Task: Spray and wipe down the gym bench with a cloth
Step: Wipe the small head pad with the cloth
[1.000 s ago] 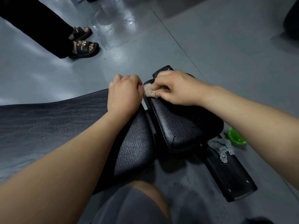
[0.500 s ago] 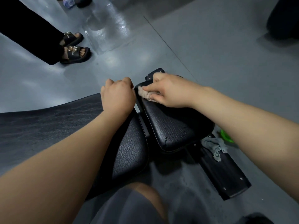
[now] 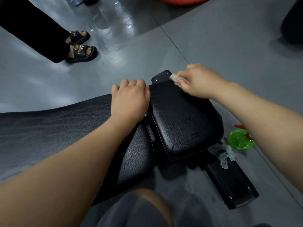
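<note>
Much of the cloth (image 3: 174,78) is hidden: only a small beige wad shows, sticking out of the right hand (image 3: 198,82), whose fingers and thumb pinch it. The wad touches the far end of the small seat pad (image 3: 183,125) of the gym bench (image 3: 134,154), just beside a black end cap (image 3: 161,76) with two screws.

The left hand (image 3: 131,99) lies knuckles up at the gap between the seat pad and the long back pad (image 3: 49,128). Its fingers curl over the far edge of the gym bench, so the fingertips are out of sight. The two hands are near each other but apart, the right a little farther away. The back pad is cut off at the left edge, and the frame under both pads is in shadow. Droplets glisten on the near part of the seat pad.

A black foot bar (image 3: 229,182) runs out on the grey floor (image 3: 213,46) to the lower right, with a crumpled grey scrap (image 3: 224,154) lying on it. Beside it on the floor is a green translucent bottle (image 3: 240,140) with a red part, probably the sprayer. The right forearm covers part of it, and what it holds cannot be told.

At the upper left stand a second person's feet in black sandals (image 3: 81,52). The wearer's knee in grey shorts (image 3: 139,210) fills the bottom edge.
</note>
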### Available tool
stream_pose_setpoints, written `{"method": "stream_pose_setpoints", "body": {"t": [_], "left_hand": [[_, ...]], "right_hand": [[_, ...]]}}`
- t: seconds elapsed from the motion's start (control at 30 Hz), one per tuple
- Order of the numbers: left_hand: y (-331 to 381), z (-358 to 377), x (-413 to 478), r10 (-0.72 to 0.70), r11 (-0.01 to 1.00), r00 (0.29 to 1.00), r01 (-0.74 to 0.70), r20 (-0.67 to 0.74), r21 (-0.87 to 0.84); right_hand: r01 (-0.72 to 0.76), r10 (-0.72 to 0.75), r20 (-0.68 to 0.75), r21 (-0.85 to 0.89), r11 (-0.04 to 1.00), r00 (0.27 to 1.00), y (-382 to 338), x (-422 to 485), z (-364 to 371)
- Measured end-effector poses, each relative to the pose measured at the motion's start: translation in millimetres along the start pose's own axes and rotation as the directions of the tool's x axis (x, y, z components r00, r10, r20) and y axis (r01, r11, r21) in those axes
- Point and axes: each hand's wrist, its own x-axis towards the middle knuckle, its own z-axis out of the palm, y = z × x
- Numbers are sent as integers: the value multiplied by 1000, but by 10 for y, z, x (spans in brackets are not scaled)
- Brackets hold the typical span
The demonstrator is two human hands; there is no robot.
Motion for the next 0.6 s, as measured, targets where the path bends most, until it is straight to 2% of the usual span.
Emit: {"method": "stream_pose_setpoints", "body": {"t": [0.07, 0.13, 0.23, 0.3, 0.37, 0.47, 0.53, 0.6], "left_hand": [[11, 23, -3, 62, 998, 998, -61, -34, 32], [23, 38, -3, 98, 994, 994, -96, -44, 53], [19, 39, 13, 108, 993, 994, -107, -6, 45], [10, 37, 15, 98, 995, 995, -98, 21, -4], [12, 33, 16, 101, 993, 994, -98, 52, -73], [6, 23, 26, 122, 986, 990, -112, 74, -125], [0, 23, 31, 119, 985, 990, -108, 76, -134], [1, 25, 35, 111, 986, 991, -101, 72, -133]], "right_hand": [[-93, 93, 21, 0, 996, 995, 83, -6, -36], [-101, 101, 10, 5, 995, 995, 38, 25, -32], [59, -60, 6, 100, 993, 998, -125, 71, 3], [90, -94, 34, 121, 989, 995, -106, 63, -22], [33, -38, 43, 109, 994, 998, 50, 24, -54], [-173, 167, 99, 52, 984, 981, 339, -82, -77], [-283, 266, 155, 97, 954, 951, 480, -193, -56], [-330, 304, 147, 220, 918, 941, 531, -280, -12]]}}
